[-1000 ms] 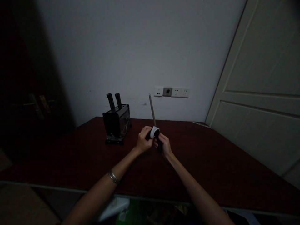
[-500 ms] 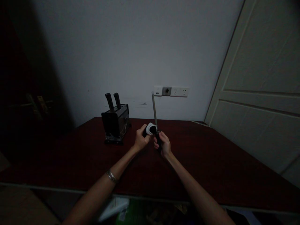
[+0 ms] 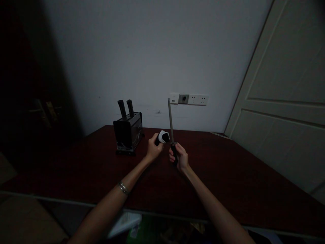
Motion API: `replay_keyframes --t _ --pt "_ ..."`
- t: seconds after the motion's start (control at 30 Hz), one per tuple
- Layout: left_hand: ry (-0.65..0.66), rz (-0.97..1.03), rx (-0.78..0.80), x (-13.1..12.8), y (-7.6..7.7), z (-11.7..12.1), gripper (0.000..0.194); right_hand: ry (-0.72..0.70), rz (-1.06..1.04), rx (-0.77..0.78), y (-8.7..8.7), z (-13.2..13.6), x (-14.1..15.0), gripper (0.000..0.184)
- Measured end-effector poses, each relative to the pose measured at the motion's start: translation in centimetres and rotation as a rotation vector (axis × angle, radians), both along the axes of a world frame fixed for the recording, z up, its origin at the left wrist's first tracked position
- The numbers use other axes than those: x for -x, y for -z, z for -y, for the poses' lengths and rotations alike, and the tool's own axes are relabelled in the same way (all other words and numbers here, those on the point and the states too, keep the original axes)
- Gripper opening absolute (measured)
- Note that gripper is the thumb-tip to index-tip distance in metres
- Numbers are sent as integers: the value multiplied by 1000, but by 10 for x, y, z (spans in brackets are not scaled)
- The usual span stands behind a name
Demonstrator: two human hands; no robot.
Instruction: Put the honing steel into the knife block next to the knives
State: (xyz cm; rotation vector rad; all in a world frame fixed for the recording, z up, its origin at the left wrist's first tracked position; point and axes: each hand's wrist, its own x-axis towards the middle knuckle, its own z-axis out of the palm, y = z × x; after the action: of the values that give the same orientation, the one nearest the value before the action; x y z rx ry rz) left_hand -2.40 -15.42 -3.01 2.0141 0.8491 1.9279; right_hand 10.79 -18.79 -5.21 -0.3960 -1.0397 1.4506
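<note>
My right hand [image 3: 179,156] is wrapped round the black handle of a sharpening steel [image 3: 171,120], its thin grey rod pointing upward and leaning slightly left. Close by on the left, my left hand [image 3: 153,148] grips a black and white bundle [image 3: 164,136] that looks like cloth. White wraps round its dark end, which faces the steel. A small gap shows between bundle and rod. Both hands are above the dark red table. To their left stands a knife block [image 3: 128,132] with two black handles sticking up out of its top.
The dark red table [image 3: 101,176] reaches back to a pale wall with a row of sockets [image 3: 198,99]. A white panelled door [image 3: 281,112] stands at the right. Below the table's front edge lie a white item [image 3: 127,222] and a green one [image 3: 146,230].
The steel has moved a little away from the bundle, to the right, opening a small gap between them. The whole view has shifted slightly. Both hands keep their holds.
</note>
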Motion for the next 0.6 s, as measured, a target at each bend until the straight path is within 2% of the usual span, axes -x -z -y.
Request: replay_keyframes --t 0.1,0.23,0.6 --pt "-55 34 -70 -1 0 5 17 17 -16 9 1 -2 0 30" --pt "51 -116 -158 -5 1 12 26 35 -27 13 3 -5 0 31" --pt "47 -127 -118 -5 0 8 21 10 -44 19 2 -2 1 31"
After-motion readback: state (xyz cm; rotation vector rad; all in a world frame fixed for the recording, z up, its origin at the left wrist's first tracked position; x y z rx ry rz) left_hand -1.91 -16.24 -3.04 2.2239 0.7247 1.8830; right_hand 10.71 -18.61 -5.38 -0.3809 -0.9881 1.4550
